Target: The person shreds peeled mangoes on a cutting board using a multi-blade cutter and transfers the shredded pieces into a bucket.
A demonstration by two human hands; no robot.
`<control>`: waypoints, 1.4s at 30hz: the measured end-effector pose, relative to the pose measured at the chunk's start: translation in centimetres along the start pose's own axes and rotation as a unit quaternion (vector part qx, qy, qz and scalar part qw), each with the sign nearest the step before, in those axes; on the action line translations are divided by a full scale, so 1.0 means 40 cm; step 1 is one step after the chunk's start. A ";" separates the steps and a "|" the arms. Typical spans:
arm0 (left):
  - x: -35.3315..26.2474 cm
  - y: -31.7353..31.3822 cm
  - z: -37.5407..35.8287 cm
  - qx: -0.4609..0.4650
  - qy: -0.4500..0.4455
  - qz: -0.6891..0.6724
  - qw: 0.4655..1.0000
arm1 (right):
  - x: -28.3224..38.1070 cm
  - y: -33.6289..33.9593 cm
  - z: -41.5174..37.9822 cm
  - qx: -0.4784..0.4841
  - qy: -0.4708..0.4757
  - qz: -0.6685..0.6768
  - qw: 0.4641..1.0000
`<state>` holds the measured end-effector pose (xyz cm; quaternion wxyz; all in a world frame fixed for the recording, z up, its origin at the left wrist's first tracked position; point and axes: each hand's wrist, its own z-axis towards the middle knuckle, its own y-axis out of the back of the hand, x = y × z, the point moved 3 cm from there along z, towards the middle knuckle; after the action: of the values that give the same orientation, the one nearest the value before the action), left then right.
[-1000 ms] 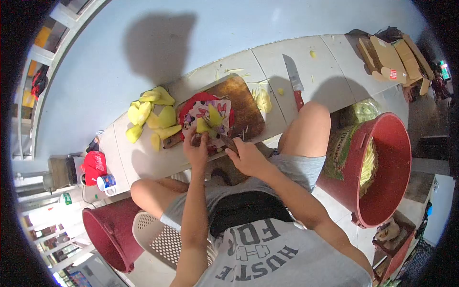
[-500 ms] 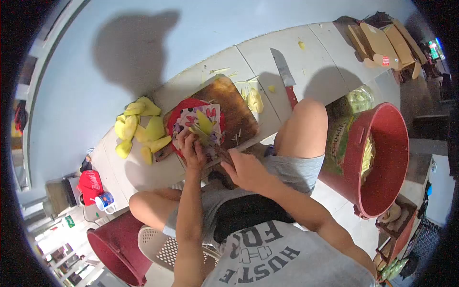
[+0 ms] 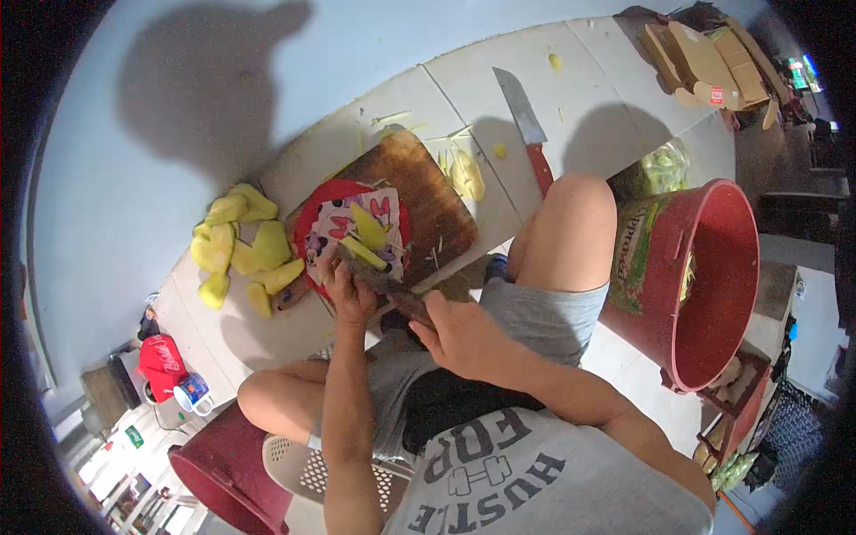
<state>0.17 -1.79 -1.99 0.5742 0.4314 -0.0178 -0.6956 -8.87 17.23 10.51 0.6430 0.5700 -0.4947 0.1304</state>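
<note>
My right hand (image 3: 459, 332) is wrapped round the handle of a dark-bladed knife (image 3: 392, 290), whose blade slants up and left to my left hand. My left hand (image 3: 349, 292) has its fingers curled at the blade's far end; what they grip is hidden. Just beyond the blade, a cut yellow-green fruit slice (image 3: 364, 253) and another fruit piece (image 3: 368, 226) show over a patterned cloth (image 3: 385, 203). That cloth lies on something round and red (image 3: 328, 194), which rests on a brown wooden cutting board (image 3: 437, 201).
Peeled fruit pieces (image 3: 259, 250) are heaped left of the board. A large red-handled knife (image 3: 524, 116) lies on the tiled surface (image 3: 464, 76), near a fruit chunk (image 3: 465, 176) and shreds. A red bucket (image 3: 660, 294) stands right, another bucket (image 3: 232, 464) lower left, beside a mug (image 3: 193, 394).
The knife blade now lies more plainly across the front of the fruit, with a slice along it. My left hand has shifted slightly left and down. The whole view has shifted a little.
</note>
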 end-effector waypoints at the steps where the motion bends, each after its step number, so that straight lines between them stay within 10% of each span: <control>1: -0.002 0.003 0.005 0.017 0.010 -0.003 1.000 | -0.005 -0.004 0.007 0.011 -0.009 -0.001 1.000; 42: 0.021 0.019 -0.017 0.005 0.075 -0.044 0.996 | -0.045 -0.083 0.115 0.016 -0.019 -0.021 0.999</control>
<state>1.20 -2.42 -2.52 0.5407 0.4855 0.0403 -0.6858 -9.53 12.93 6.45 0.6269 0.5930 -0.4923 0.1140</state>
